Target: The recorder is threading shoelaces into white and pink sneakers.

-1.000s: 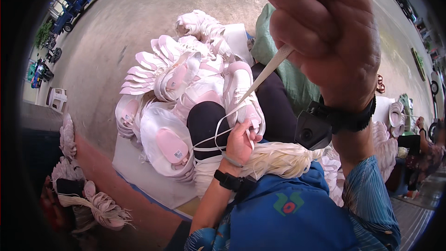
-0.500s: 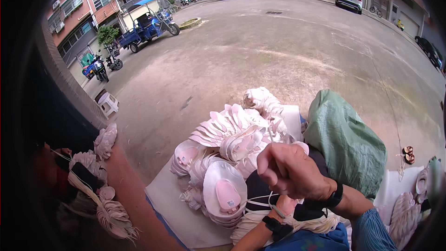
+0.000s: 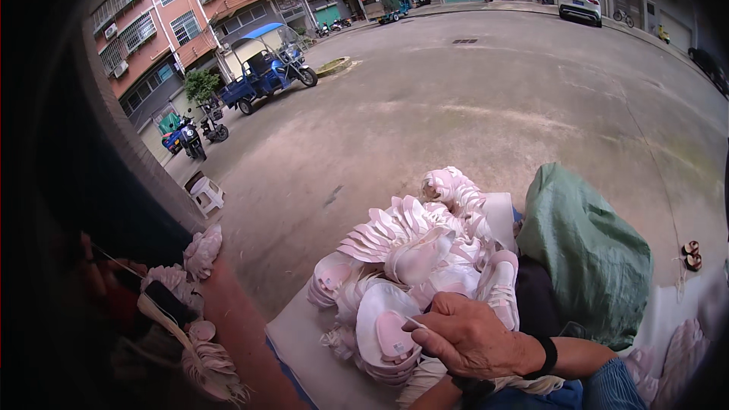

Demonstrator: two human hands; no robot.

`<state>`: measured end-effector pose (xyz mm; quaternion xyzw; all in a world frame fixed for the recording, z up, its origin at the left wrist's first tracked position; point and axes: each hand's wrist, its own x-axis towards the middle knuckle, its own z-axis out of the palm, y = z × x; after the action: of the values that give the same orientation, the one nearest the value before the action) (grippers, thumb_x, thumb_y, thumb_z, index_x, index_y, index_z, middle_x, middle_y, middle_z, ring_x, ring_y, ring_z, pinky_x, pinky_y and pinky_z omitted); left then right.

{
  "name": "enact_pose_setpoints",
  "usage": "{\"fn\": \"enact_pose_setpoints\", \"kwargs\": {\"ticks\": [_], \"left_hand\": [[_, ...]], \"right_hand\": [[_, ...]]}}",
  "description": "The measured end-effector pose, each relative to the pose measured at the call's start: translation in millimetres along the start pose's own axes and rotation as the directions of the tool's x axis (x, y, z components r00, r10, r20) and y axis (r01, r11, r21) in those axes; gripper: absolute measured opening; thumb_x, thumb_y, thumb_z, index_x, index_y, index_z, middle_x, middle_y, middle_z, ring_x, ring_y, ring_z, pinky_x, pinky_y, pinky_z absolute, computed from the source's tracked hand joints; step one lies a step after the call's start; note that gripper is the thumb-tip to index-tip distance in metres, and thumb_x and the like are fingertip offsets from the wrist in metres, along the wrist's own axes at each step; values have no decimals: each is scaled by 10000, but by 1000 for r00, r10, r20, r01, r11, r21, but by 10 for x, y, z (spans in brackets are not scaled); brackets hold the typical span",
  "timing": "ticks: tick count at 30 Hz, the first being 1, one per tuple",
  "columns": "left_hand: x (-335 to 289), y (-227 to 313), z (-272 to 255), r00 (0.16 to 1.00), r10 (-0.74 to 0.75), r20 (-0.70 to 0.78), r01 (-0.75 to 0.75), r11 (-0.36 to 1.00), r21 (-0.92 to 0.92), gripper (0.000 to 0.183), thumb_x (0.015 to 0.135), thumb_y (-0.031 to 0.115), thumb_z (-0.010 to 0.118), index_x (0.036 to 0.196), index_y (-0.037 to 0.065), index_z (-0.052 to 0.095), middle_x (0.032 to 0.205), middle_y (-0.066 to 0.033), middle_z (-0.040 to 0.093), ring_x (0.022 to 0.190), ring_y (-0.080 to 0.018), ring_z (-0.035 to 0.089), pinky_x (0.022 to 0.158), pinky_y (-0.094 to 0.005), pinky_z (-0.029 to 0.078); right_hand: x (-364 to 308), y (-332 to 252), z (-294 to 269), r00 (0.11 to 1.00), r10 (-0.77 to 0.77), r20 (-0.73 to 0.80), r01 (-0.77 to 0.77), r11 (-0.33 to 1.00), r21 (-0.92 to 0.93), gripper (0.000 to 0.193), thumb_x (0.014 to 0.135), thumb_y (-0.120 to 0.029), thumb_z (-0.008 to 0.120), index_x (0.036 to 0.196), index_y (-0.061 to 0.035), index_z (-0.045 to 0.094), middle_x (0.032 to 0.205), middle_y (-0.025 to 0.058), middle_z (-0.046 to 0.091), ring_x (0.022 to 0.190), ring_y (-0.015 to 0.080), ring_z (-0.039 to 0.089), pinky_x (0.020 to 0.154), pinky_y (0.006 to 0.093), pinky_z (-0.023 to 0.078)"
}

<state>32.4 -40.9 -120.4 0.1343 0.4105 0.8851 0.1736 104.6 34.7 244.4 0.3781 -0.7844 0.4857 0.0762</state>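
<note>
My right hand is closed, thumb against forefinger, pinching the end of a white shoelace. It is held low over my lap and hides most of my left hand. Of the left side, only the forearm and a dark wristband show beneath it; the fingers cannot be seen. Just beyond my right hand stands a pale pink and white shoe upper with white lacing. To its left is a heap of stacked white and pink shoe uppers, the nearest showing a pink insole-shaped patch.
A green woven sack stands at the right, by more uppers and sandals. At left, a person's dim hand is near other bundled uppers. Farther off are a white stool and a blue cargo tricycle.
My right hand has dropped from a raised position to low over my left hand, now with the lace end in its pinch. The whole view has shifted, moving the scene right and down.
</note>
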Motion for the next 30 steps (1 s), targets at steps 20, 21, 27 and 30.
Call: {"fn": "enact_pose_setpoints", "kwargs": {"ticks": [20, 21, 27, 30], "left_hand": [[-410, 329, 884, 946, -213, -246, 11, 777, -630, 355, 938, 294, 542, 1241, 109, 548, 1129, -101, 623, 1069, -235, 592, 867, -361, 492], [-550, 232, 1053, 930, -270, -251, 30, 734, -679, 357, 940, 300, 540, 1243, 111, 546, 1133, -99, 622, 1071, -234, 591, 868, -361, 492], [-349, 306, 1157, 919, -364, -151, 246, 829, -503, 368, 965, 413, 402, 1210, 164, 519, 1073, -3, 598, 949, -143, 563, 697, -329, 436], [-414, 260, 1115, 881, -404, -246, 224, 815, -534, 355, 970, 380, 392, 1227, 164, 507, 1130, -4, 575, 1018, -165, 551, 797, -343, 455]], "right_hand": [[-312, 69, -510, 974, 91, -208, -44, 974, 224, 406, 995, -265, 431, 1074, 68, 649, 751, 72, 606, 688, 134, 553, 638, 273, 420], [-411, -25, -526, 917, 305, -256, -194, 904, 381, 402, 997, -256, 429, 1056, 80, 642, 733, 74, 580, 582, 111, 549, 560, 243, 428], [-960, 923, -457, 673, 729, -123, -484, 560, 672, 335, 982, -260, 505, 1092, 34, 623, 774, 56, 623, 660, 80, 616, 601, 224, 533], [-789, 1000, -463, 703, 703, -110, -475, 579, 663, 350, 990, -256, 479, 1118, 44, 606, 809, 88, 641, 706, 110, 641, 662, 239, 548]]}}
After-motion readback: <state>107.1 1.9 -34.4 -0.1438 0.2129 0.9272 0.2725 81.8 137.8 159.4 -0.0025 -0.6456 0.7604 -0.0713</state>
